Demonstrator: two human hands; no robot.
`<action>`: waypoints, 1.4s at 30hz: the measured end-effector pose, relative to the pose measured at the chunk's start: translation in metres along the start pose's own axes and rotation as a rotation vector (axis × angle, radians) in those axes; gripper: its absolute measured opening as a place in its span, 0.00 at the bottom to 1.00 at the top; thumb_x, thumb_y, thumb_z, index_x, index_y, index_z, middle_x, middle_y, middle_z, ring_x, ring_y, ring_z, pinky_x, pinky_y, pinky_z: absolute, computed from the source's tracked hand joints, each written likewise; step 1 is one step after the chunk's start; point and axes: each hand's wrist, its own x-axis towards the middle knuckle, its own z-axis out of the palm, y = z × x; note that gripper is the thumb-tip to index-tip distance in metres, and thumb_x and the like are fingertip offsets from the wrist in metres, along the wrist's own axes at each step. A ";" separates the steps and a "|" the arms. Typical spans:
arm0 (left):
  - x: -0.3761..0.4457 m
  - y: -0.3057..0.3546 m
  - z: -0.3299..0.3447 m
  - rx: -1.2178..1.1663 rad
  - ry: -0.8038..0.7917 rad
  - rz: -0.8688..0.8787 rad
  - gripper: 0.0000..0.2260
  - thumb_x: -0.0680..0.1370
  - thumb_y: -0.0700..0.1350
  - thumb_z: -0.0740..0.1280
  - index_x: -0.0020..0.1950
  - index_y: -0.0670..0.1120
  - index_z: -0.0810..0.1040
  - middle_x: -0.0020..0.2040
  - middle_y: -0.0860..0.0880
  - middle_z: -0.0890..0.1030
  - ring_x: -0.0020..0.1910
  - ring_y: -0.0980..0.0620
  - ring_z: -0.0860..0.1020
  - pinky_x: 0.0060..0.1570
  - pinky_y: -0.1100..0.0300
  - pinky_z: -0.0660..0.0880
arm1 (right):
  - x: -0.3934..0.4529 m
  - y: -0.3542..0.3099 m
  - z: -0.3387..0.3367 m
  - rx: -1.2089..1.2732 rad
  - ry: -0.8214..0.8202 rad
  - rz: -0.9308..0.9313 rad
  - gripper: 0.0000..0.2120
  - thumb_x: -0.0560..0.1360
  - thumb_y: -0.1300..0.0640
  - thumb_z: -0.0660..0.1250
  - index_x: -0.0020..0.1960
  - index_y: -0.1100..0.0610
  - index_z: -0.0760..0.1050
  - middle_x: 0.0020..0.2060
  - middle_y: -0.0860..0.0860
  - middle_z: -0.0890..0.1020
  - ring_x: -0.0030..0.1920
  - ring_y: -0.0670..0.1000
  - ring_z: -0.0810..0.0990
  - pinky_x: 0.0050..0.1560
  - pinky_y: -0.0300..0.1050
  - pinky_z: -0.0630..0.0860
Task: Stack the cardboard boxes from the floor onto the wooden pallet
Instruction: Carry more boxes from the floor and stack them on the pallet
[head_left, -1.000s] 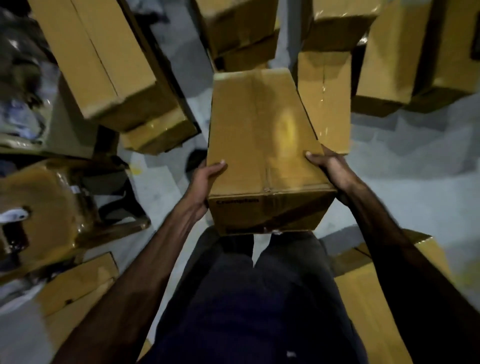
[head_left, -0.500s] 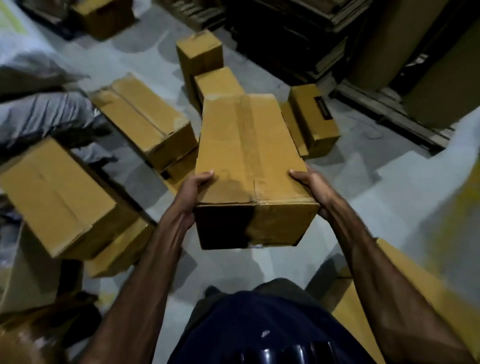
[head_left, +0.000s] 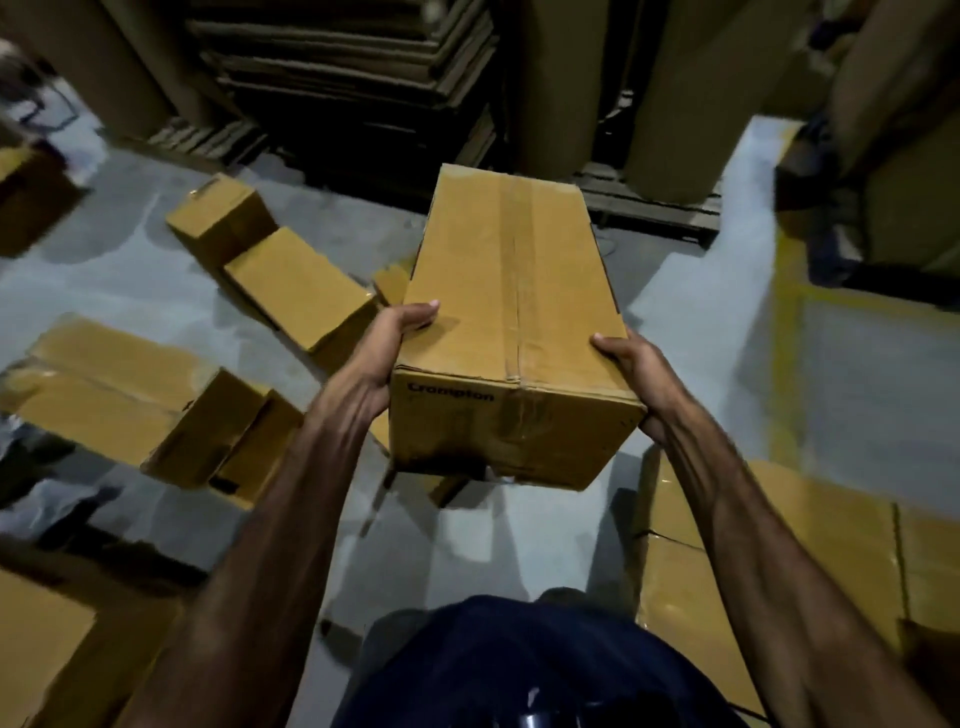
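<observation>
Left hand: the left hand (head_left: 387, 353) clasps the near left edge of the box (head_left: 514, 322), thumb lying over the top face, the other fingers hidden down the side.
Right hand: the right hand (head_left: 631, 371) clasps the near right edge in mirror fashion, thumb on top, palm against the side wall.
Box: carried in the air between the two hands, clear of the floor (head_left: 130, 280); its printed end faces the body and it is taped along the top seam.
Long axis: runs straight away from the hands, near end low, far end raised and pointing ahead.
Balance: both hands sit at the near end, equally close, so most of the box overhangs beyond them; I judge the far end will want to dip when it is set down.
Beside the right hand: a flat cardboard top (head_left: 779, 561) lies just below and to the right of that forearm, likely an already stacked layer, though no pallet wood shows under it.
Beyond the left hand: loose boxes (head_left: 296, 291) lie scattered on the floor, well apart from the carried one.
Far ahead: a wooden pallet (head_left: 660, 218) edge shows past the far end of the box, under tall brown rolls; whether that is the target I cannot tell.
</observation>
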 end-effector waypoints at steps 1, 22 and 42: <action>0.007 0.003 0.019 0.019 -0.028 -0.002 0.14 0.79 0.51 0.71 0.57 0.41 0.82 0.47 0.43 0.85 0.39 0.45 0.82 0.41 0.56 0.79 | -0.001 -0.005 -0.017 0.024 0.034 -0.012 0.21 0.78 0.53 0.70 0.71 0.49 0.76 0.61 0.54 0.86 0.60 0.59 0.85 0.63 0.56 0.80; 0.178 0.030 0.329 0.421 -0.830 -0.309 0.21 0.80 0.48 0.69 0.70 0.40 0.80 0.63 0.38 0.84 0.50 0.41 0.84 0.57 0.48 0.81 | -0.051 -0.023 -0.187 0.473 0.874 -0.124 0.51 0.63 0.42 0.78 0.82 0.50 0.64 0.69 0.48 0.81 0.67 0.50 0.81 0.77 0.59 0.69; 0.185 -0.006 0.517 0.898 -1.275 -0.404 0.12 0.81 0.50 0.69 0.58 0.42 0.81 0.43 0.43 0.85 0.39 0.44 0.83 0.43 0.53 0.79 | -0.084 0.002 -0.209 0.713 1.356 -0.262 0.43 0.73 0.48 0.77 0.83 0.52 0.62 0.65 0.45 0.79 0.58 0.46 0.80 0.76 0.52 0.68</action>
